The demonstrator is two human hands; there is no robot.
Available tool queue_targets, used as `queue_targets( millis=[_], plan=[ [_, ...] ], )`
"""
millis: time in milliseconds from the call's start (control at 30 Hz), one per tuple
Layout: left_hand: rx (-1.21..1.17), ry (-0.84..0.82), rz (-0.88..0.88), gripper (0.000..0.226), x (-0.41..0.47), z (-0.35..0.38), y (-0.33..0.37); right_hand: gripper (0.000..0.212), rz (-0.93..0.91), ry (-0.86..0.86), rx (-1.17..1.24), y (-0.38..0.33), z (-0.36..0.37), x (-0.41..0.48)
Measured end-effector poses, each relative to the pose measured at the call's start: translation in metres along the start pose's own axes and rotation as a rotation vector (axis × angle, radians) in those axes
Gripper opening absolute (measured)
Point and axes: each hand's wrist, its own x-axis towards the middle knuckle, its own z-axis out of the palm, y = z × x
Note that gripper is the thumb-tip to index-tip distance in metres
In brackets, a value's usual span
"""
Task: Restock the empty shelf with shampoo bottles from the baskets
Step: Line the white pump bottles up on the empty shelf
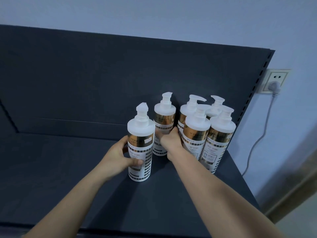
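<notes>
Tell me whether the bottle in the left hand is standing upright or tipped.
Upright. The bottle stands with its base on the shelf and pump on top, left hand wrapped around its side.

On the pale blue wall (pixel 171 18) to the right there is a white socket plate (pixel 274 80). A grey plug (pixel 275 87) sits in it, and its grey cable (pixel 262 133) hangs down along the wall.

A pale blue wall (pixel 154 14) carries a white socket (pixel 274 81) with a grey plug (pixel 275 86) and hanging cord (pixel 264 133).
</notes>
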Motion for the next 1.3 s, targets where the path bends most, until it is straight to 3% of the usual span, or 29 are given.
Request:
queue_targets(
  millis=[167, 233, 367, 700, 1033, 1300],
  plan=[
    [-0.024, 0.012, -0.007, 0.07, 0.006, 0.011, 0.001, 0.041, -0.042, -0.126, 0.092, 0.013, -0.017, -0.041],
    [-0.038, 0.02, -0.01, 0.075, 0.01, 0.019, 0.002, 0.025, -0.147, -0.094, 0.072, 0.023, -0.022, -0.049],
    [-0.053, 0.029, -0.006, 0.07, 0.021, 0.036, 0.002, 0.017, -0.331, 0.009, 0.006, 0.032, -0.031, -0.058],
    [-0.022, 0.005, 0.072, 0.067, 0.039, 0.059, 0.009, 0.015, -0.394, 0.099, -0.064, 0.032, -0.042, -0.057],
    [0.028, 0.03, 0.143, 0.065, 0.046, 0.071, 0.006, 0.031, -0.368, 0.101, -0.223, 0.036, -0.039, -0.057],
    [0.282, 0.128, 0.244, 0.056, 0.039, 0.075, 0.001, 0.04, -0.368, 0.123, -0.46, 0.051, -0.071, -0.091]
  ],
)
